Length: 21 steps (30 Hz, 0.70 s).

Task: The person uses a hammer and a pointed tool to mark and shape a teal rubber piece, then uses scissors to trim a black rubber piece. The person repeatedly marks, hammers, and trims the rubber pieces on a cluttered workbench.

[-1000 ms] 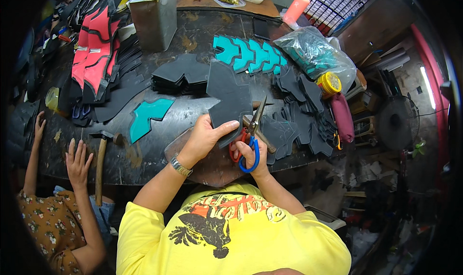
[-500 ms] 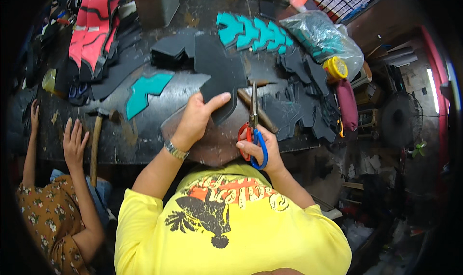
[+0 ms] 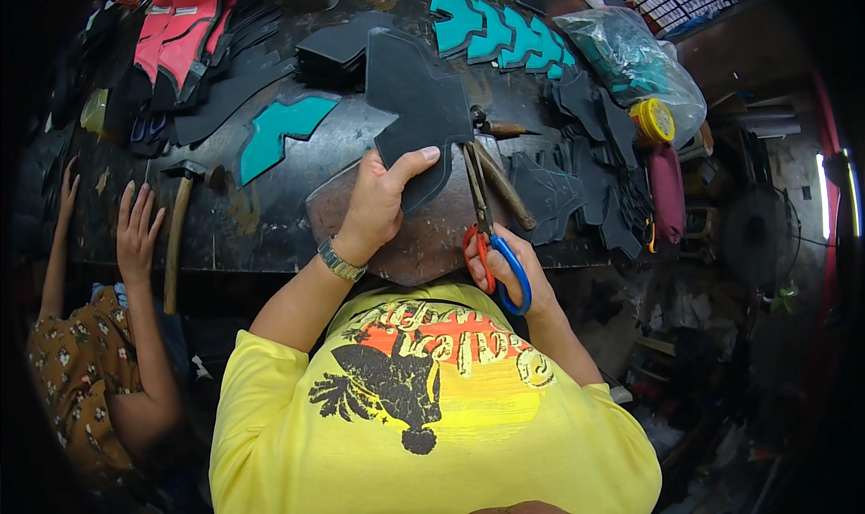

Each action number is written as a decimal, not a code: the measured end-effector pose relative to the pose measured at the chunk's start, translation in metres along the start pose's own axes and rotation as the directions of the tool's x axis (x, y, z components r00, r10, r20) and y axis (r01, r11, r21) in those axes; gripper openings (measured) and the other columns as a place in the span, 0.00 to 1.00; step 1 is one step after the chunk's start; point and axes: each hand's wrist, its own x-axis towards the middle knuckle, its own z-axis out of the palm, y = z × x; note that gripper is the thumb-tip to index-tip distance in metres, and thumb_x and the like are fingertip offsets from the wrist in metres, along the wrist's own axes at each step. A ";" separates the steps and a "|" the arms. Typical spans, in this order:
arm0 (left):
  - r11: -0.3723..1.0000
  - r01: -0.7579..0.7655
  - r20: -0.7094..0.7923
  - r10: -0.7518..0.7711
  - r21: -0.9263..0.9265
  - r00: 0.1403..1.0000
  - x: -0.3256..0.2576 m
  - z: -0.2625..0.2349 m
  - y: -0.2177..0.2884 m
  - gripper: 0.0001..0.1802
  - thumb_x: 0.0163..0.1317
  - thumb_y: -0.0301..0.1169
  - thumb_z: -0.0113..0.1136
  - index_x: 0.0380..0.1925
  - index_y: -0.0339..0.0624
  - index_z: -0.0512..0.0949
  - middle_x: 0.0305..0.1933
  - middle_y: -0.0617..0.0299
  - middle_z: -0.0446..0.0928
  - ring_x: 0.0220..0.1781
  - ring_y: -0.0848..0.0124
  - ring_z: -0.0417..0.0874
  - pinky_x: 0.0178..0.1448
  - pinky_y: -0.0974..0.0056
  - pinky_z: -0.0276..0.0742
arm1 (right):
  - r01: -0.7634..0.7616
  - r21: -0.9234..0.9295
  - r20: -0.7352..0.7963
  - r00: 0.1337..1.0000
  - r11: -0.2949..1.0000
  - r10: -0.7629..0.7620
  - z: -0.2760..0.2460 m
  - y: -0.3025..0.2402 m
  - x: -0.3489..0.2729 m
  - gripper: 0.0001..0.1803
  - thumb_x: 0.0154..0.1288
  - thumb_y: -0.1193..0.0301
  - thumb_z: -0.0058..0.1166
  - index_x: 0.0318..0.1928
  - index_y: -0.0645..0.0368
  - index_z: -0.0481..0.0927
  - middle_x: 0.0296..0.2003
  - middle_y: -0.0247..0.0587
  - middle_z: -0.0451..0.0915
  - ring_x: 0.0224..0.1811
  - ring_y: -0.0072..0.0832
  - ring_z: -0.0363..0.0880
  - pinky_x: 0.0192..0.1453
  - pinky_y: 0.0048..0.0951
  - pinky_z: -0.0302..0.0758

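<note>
Left hand (image 3: pixel 378 203): pinching the near edge of the black leather piece (image 3: pixel 416 109).
Right hand (image 3: pixel 505 262): gripping the scissors (image 3: pixel 487 235), blades pointing just right of that pinch.

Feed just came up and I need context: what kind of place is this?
Probably a small shoemaking or leather-craft workshop. A worn dark workbench holds stacks of teal cut pieces and black shaped pieces, and a hammer. The right hand holds scissors beside a black cut-out.

A leather or shoemaking workshop: a worn dark surface (image 3: pixel 270 235) strewn with cut black pieces (image 3: pixel 577 190), teal pieces (image 3: pixel 500 36), a hammer (image 3: pixel 176 226) and scissors (image 3: pixel 487 235).
</note>
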 end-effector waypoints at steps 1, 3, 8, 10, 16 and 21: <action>0.999 -0.034 0.020 0.034 -0.024 0.999 -0.001 0.000 0.000 0.13 0.68 0.28 0.63 0.50 0.37 0.82 0.46 0.60 0.87 0.44 0.74 0.88 0.52 0.68 0.83 | -0.007 -0.005 0.009 1.000 1.000 0.007 0.001 -0.001 -0.001 0.15 0.73 0.61 0.62 0.44 0.61 0.76 0.27 0.29 0.73 0.26 0.14 0.70 0.30 0.18 0.69; 0.999 -0.032 0.004 0.032 0.001 0.999 -0.003 0.000 0.001 0.13 0.69 0.29 0.62 0.50 0.36 0.82 0.47 0.59 0.87 0.45 0.73 0.88 0.52 0.68 0.83 | -0.014 0.018 0.020 1.000 1.000 0.014 0.005 -0.001 -0.003 0.16 0.72 0.60 0.63 0.44 0.61 0.76 0.27 0.28 0.72 0.26 0.14 0.69 0.31 0.18 0.68; 0.989 -0.069 0.031 0.066 0.129 0.997 -0.008 0.002 -0.002 0.13 0.71 0.29 0.59 0.51 0.35 0.82 0.46 0.56 0.87 0.46 0.71 0.89 0.53 0.66 0.85 | 0.020 -0.015 -0.005 1.000 1.000 -0.020 0.012 0.002 -0.003 0.18 0.72 0.58 0.64 0.43 0.60 0.76 0.27 0.27 0.73 0.26 0.13 0.69 0.31 0.18 0.68; 0.990 -0.059 0.052 0.052 0.131 0.997 -0.008 0.004 -0.001 0.13 0.72 0.29 0.58 0.51 0.34 0.81 0.46 0.55 0.87 0.45 0.69 0.89 0.52 0.64 0.86 | 0.027 -0.014 -0.020 0.999 1.000 -0.027 0.013 0.003 -0.003 0.17 0.72 0.58 0.64 0.43 0.59 0.76 0.26 0.27 0.73 0.25 0.13 0.69 0.30 0.18 0.68; 0.999 -0.050 0.102 0.049 0.005 0.994 -0.014 0.010 0.005 0.14 0.73 0.28 0.58 0.53 0.33 0.79 0.46 0.54 0.86 0.45 0.67 0.90 0.48 0.61 0.91 | 0.047 -0.040 -0.022 0.999 0.998 -0.048 0.014 0.004 -0.007 0.30 0.71 0.44 0.61 0.45 0.63 0.76 0.24 0.30 0.73 0.22 0.14 0.69 0.27 0.17 0.64; 0.999 -0.041 0.087 0.040 0.007 0.995 -0.015 0.010 0.005 0.13 0.74 0.29 0.57 0.53 0.33 0.79 0.46 0.53 0.86 0.45 0.67 0.90 0.48 0.61 0.91 | 0.022 0.050 -0.014 1.000 0.999 -0.021 0.011 0.004 -0.008 0.19 0.72 0.56 0.65 0.41 0.59 0.76 0.23 0.29 0.74 0.22 0.13 0.70 0.27 0.18 0.67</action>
